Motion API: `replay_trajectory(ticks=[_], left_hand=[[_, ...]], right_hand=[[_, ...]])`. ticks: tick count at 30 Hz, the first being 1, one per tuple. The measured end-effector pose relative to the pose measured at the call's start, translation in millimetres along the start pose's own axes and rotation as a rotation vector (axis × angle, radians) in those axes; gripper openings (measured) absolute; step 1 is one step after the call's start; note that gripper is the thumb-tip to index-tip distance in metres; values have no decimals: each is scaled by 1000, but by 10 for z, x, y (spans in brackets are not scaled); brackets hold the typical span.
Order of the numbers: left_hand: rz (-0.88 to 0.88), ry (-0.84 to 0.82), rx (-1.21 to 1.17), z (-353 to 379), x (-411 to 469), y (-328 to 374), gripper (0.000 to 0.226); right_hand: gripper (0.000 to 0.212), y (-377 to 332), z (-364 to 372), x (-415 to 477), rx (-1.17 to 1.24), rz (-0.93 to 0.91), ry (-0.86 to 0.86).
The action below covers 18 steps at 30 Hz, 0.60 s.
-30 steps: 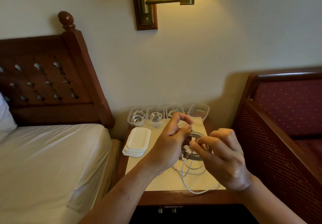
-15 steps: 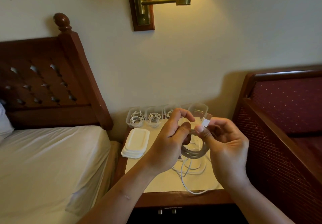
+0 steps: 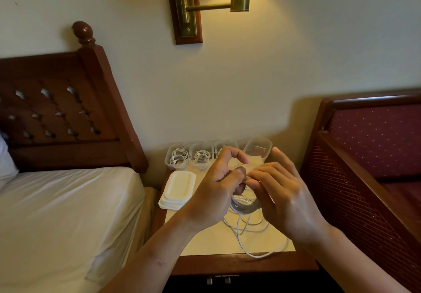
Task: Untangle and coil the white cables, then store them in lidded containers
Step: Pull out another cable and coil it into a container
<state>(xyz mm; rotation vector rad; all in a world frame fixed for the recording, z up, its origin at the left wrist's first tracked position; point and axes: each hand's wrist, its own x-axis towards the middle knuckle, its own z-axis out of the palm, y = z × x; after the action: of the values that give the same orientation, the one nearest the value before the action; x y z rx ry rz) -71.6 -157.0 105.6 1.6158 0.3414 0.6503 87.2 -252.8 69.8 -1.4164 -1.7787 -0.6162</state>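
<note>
The left hand (image 3: 217, 186) pinched the coiled white cable (image 3: 245, 206), which hung between both hands. The right hand (image 3: 286, 198) touched its top with fairly straight fingers; any grip was unclear. The loose tail (image 3: 237, 233) below the hands should be fed in untwisted, in equal loops.

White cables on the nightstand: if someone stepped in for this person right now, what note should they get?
Left hand grips the half-wound coil above the nightstand; right hand touches it with fingertips, pinch unclear.
Its tail lies loose on the top.
Done: two open tubs hold coiled cables; a third tub, part hidden, seems to.
Left: finish winding, put it in the empty tub, fit lids from the lid stack.
</note>
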Motion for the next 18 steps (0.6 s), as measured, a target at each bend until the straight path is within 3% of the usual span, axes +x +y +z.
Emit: replay_trajectory(ticks=[3,7,12,18], left_hand=[[-23,16,63,-29,17,24,14],[-69,-31,73,-14,27,37,14],[-130,-134,47,-97,14,82,21],[-174,-91,216,-306,-42,81,28]], right_hand=[[26,-27,9,-37,139,84,-176],[22,-36,-42,-8,452,334,-306],[20,-73,-146,107,504,303,-256],[15,56,-197,92,433,369,-226]])
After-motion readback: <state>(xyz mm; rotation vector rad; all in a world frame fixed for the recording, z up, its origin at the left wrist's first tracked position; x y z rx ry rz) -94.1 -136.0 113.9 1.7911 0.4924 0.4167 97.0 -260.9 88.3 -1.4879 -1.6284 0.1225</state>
